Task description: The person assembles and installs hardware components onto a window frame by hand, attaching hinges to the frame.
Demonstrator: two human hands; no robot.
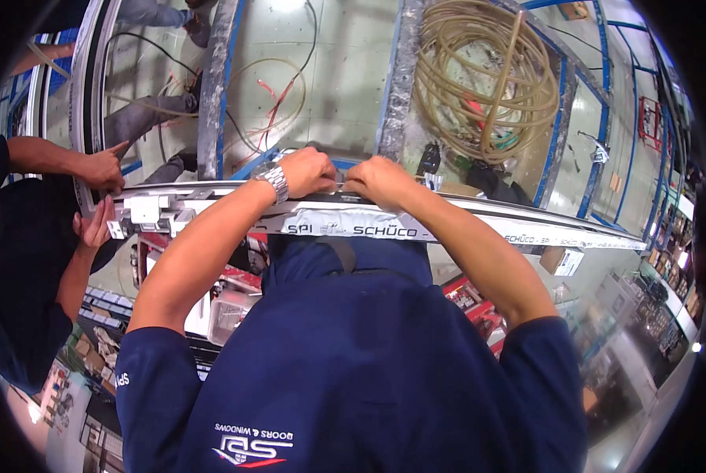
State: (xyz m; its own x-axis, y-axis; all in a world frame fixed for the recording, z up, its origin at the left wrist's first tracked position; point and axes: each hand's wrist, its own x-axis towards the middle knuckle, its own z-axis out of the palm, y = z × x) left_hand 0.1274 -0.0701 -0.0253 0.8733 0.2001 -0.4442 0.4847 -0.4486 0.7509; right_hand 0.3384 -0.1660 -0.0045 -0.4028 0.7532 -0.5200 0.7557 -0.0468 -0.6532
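A long window or door frame profile (463,218), wrapped in white film printed SPI and SCHÜCO, runs crosswise in front of my body. My left hand (307,170), with a metal watch (273,181) on its wrist, is closed at the profile's upper edge. Close beside it, my right hand (379,180) has its fingers pinched together at the same edge. The fingertips of both hands nearly meet over the profile's groove. What they pinch is too small and hidden to make out. A white fitting (146,210) sits on the profile's left end.
At the left, a co-worker's hands (102,169) are at the corner by an upright profile (93,87). Beyond stands a worktable frame (396,87) with blue edges. A coiled hose (487,87) lies on it at the right. A cardboard box (560,260) is below right.
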